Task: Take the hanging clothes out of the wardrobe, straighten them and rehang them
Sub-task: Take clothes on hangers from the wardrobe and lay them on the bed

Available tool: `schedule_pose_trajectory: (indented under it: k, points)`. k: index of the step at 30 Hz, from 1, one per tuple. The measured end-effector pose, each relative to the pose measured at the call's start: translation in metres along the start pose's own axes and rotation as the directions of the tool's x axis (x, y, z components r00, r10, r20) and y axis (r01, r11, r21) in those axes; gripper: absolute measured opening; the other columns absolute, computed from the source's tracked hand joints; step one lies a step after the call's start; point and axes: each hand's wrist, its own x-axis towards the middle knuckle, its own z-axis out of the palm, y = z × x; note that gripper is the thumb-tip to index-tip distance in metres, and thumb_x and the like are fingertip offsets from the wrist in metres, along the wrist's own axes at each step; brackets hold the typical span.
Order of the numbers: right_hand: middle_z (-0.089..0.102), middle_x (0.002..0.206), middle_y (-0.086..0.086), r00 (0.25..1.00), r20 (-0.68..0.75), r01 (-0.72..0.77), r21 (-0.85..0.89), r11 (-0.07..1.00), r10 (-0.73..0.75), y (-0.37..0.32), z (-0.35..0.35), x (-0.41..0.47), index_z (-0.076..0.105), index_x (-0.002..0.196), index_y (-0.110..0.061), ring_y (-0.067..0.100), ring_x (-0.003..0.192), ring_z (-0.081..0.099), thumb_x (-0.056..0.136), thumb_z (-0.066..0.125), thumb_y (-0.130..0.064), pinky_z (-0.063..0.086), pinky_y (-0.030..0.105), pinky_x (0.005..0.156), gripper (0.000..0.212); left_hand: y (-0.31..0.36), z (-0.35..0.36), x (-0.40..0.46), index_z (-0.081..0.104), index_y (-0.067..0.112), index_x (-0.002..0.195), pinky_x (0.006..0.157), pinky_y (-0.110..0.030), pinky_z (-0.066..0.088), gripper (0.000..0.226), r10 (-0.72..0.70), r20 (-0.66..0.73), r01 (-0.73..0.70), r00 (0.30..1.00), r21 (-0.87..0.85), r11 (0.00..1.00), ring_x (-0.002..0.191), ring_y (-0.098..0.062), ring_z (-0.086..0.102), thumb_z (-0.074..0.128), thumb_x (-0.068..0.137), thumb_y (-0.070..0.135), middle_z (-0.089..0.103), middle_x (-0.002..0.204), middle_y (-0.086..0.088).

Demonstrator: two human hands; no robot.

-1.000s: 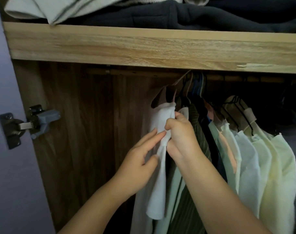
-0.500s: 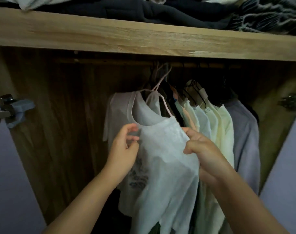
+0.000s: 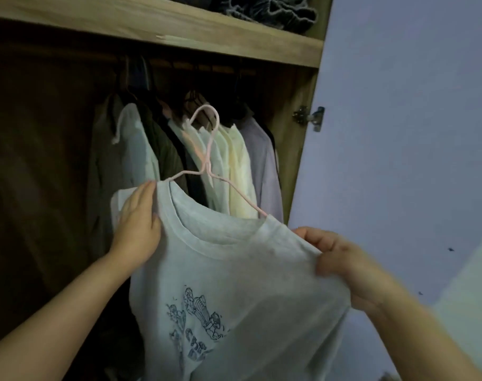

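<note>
A white T-shirt (image 3: 234, 270) with a dark blue print on its chest hangs on a thin pink hanger (image 3: 206, 149), held in front of the wardrobe. The hanger's hook is off the rail and stands free in the air. My left hand (image 3: 139, 224) grips the shirt's left shoulder, fingers pointing up. At the right shoulder, my right hand (image 3: 341, 259) pinches the cloth between thumb and curled fingers. Behind the shirt, several other garments (image 3: 234, 160) in white, pale yellow, dark green and lilac hang from the rail.
A wooden shelf (image 3: 179, 26) with folded dark clothes on it runs above the rail. The wardrobe's open door (image 3: 412, 133), pale lilac, stands at the right on a metal hinge (image 3: 309, 118). The left part of the wardrobe is dark.
The white T-shirt has come off the rail and out toward me on its hanger. Both hands shifted outward to its shoulders. My view has swung to the right.
</note>
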Motion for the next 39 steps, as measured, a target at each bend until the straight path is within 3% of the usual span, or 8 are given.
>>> schedule_pose_trajectory:
  k: [4,8,12,15,24,28,34,39]
  points:
    - [0.065,0.077,0.016,0.997,-0.071,0.01,-0.02,1.0,-0.011,-0.01,-0.041,-0.066,0.069,0.079,-0.006,0.024,0.064,0.063,0.047,0.04,0.009,0.052,0.024,0.055,0.046,0.041,0.017,-0.01,0.051,0.006,0.127,0.105,-0.049,0.026,0.036,0.219,-0.021,-0.214,0.976,0.143,0.966,0.121,-0.037,0.044,0.053,0.092,0.014,0.053,0.127,-0.017]
    - [0.065,0.081,0.017,0.992,-0.122,-0.033,-0.129,0.991,0.017,-0.016,-0.078,-0.135,0.069,0.084,-0.006,0.023,0.068,0.064,0.051,0.042,0.009,0.052,0.025,0.06,0.045,0.099,0.038,-0.027,0.059,0.005,0.081,0.065,-0.036,0.035,0.021,0.287,0.108,-0.293,0.952,0.043,0.955,0.078,-0.034,0.057,0.054,0.092,0.021,0.06,0.079,-0.013]
    - [0.071,0.084,0.01,0.96,-0.279,-0.123,-0.324,0.938,0.03,-0.024,-0.116,-0.206,0.07,0.09,-0.004,0.016,0.075,0.066,0.063,0.045,0.007,0.052,0.022,0.064,0.038,0.158,0.071,-0.076,0.056,0.005,0.078,0.056,-0.036,0.037,0.019,0.272,0.145,-0.266,0.951,-0.062,0.962,0.061,-0.029,0.053,0.055,0.091,0.019,0.061,0.068,-0.014]
    - [0.071,0.079,0.006,0.899,-0.437,-0.226,-0.443,0.867,0.011,-0.023,-0.14,-0.254,0.074,0.086,-0.01,0.012,0.071,0.062,0.082,0.064,-0.009,0.05,0.022,0.066,0.011,0.201,0.096,-0.114,0.058,0.0,0.077,0.049,-0.03,0.031,0.017,0.331,0.134,-0.313,0.934,-0.137,0.94,0.057,-0.029,0.052,0.057,0.09,0.011,0.058,0.062,-0.014]
    - [0.053,0.051,-0.008,0.532,-0.823,-0.379,-0.442,0.813,-0.199,0.008,-0.164,-0.376,0.06,0.054,-0.02,0.003,0.052,0.044,0.082,0.065,0.003,0.037,0.019,0.055,0.037,0.29,0.17,-0.179,0.054,0.006,0.07,0.046,-0.023,0.033,0.042,0.648,0.137,-0.525,0.749,-0.476,0.706,0.047,-0.021,0.049,0.036,0.086,0.041,0.051,0.054,0.001]
    - [0.049,0.05,-0.011,0.28,-0.894,-0.438,-0.443,0.782,-0.35,0.026,-0.138,-0.418,0.054,0.06,-0.016,0.0,0.051,0.042,0.082,0.063,0.003,0.032,0.013,0.052,0.031,0.326,0.186,-0.196,0.051,0.01,0.067,0.047,-0.01,0.026,0.036,0.757,0.094,-0.602,0.646,-0.547,0.582,0.044,-0.001,0.033,0.038,0.087,0.037,0.033,0.051,0.015]
    - [0.05,0.061,0.002,-0.001,-0.859,-0.538,-0.431,0.724,-0.512,0.042,-0.069,-0.463,0.051,0.067,-0.013,0.006,0.06,0.044,0.085,0.058,0.005,0.034,0.011,0.055,0.027,0.376,0.196,-0.238,0.054,0.003,0.065,0.053,-0.024,0.012,0.038,0.852,-0.006,-0.646,0.524,-0.655,0.392,0.06,-0.018,0.04,0.041,0.086,0.032,0.053,0.053,-0.01]
    - [0.063,0.075,-0.004,-0.157,-0.883,-0.649,-0.245,0.72,-0.443,0.059,-0.003,-0.509,0.061,0.086,-0.031,0.004,0.074,0.058,0.086,0.064,-0.009,0.043,0.014,0.062,0.022,0.414,0.196,-0.29,0.053,0.007,0.068,0.053,-0.028,0.021,0.035,0.919,-0.034,-0.608,0.392,-0.76,0.231,0.06,-0.018,0.043,0.042,0.086,0.034,0.056,0.056,-0.009]
